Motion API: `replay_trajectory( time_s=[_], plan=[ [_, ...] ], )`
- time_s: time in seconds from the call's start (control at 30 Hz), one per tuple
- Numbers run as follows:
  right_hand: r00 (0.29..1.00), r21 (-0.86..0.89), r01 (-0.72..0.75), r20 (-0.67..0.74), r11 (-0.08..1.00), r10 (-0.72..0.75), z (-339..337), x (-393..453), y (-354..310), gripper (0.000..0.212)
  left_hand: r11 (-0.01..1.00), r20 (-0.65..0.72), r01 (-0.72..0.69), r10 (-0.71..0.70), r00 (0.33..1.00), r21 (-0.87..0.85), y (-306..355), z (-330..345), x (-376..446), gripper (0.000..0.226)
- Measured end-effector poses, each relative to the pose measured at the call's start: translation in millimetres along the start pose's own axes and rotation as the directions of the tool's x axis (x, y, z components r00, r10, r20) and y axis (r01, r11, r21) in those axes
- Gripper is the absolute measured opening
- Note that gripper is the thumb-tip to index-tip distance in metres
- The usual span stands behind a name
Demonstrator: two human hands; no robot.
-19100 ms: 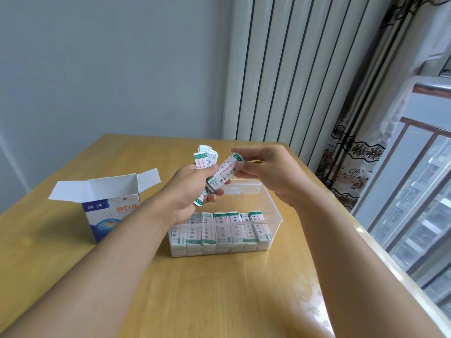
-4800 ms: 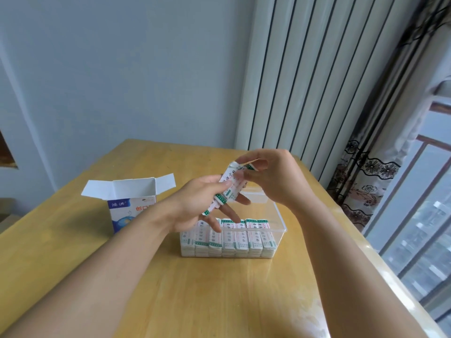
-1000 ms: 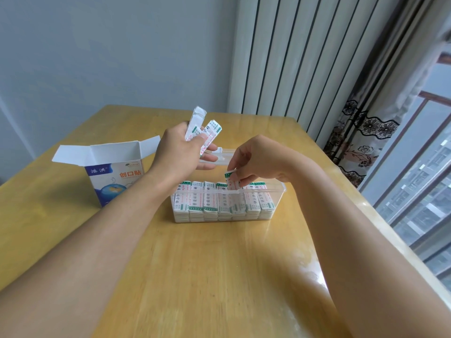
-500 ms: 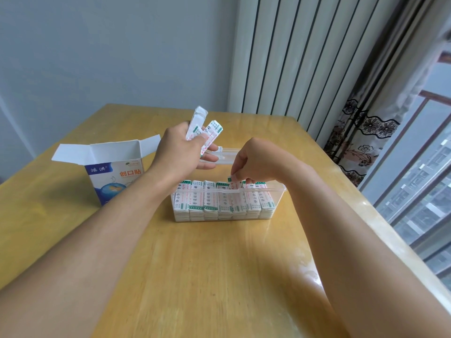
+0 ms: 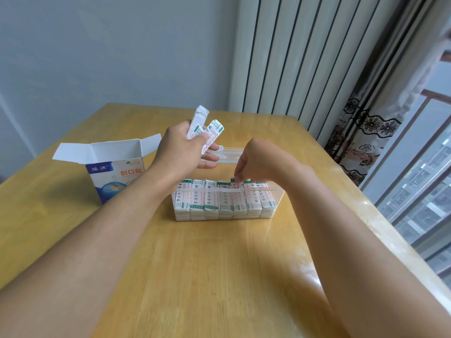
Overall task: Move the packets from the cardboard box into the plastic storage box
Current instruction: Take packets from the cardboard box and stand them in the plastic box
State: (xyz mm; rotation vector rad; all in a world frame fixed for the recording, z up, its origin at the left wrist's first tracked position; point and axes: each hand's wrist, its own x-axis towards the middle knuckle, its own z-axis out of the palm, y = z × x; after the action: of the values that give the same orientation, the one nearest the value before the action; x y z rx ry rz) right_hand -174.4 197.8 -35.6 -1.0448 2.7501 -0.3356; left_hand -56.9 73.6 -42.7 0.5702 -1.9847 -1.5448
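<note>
With spare packets [image 5: 206, 128] gripped in the left hand [image 5: 180, 148] and one packet [image 5: 235, 184] pinched by the right hand [image 5: 258, 162] into the storage box [image 5: 275, 203], the packed row could be buckled if it is forced.
</note>
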Motion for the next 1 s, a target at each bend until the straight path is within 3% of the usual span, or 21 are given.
replay_trajectory(
  time_s=[0.27,0.47,0.53,0.6,0.7,1.0],
  plan=[
    [1.0,-0.12,0.012,-0.015,0.993,-0.014,9.0,2.8,-1.6,0.025,1.0,0.005,-0.006,0.006,1.0,0.005,-0.4,-0.2,0.1,0.025],
    [0.996,-0.138,0.045,-0.067,0.989,-0.054,-1.8,-5.2,-0.9,0.016,1.0,0.015,-0.004,0.004,1.0,-0.015,0.5,-1.1,-0.7,0.023],
    [0.984,-0.047,0.061,-0.167,0.997,-0.068,-16.1,-10.3,-0.5,0.012,1.0,0.031,-0.001,0.002,1.0,-0.025,1.7,-1.9,-2.1,0.022],
    [0.954,0.175,0.12,-0.294,0.977,-0.064,-30.6,-16.4,-0.2,0.008,1.0,0.069,0.001,0.001,0.998,-0.025,3.9,-2.7,-3.8,0.021],
    [0.954,0.496,0.214,-0.292,0.842,-0.07,-37.6,-24.9,-4.9,0.021,1.0,0.144,-0.009,0.008,0.99,0.007,8.5,-5.8,-5.8,0.02],
    [0.926,0.629,0.293,-0.375,0.72,-0.049,-31.1,-16.9,-4.0,0.009,0.983,0.325,0.12,-0.07,0.943,-0.138,17.6,-8.6,-11.5,0.03]
  ],
)
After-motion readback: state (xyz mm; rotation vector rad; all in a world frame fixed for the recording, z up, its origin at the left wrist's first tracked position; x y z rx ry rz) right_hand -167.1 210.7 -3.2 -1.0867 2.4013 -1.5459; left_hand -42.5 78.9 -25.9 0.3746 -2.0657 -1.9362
